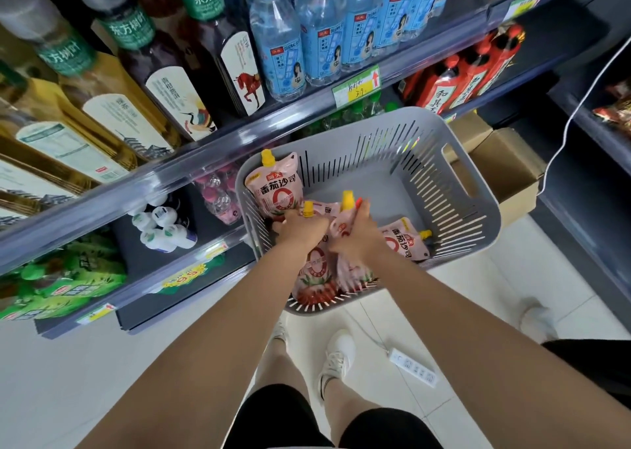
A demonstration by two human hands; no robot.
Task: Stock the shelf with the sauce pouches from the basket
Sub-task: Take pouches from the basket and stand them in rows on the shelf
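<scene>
Both hands work inside the grey slotted plastic basket, beside the grey-edged store shelf at 9 o'clock. The left hand curls round the neck of one pink soft-film sauce pouch, just below its yellow screw cap; the right hand grips a second pouch likewise, and both bodies trail toward 6 o'clock. A third pouch leans on the basket wall at 10 o'clock; a fourth pouch lies flat at 3 o'clock. Judging by the sagging film, the pouches are probably light, limp and rather slick; the stiff spout collar – not the body – looks the surest hold, since the film would likely slide or buckle in the fingers.
</scene>
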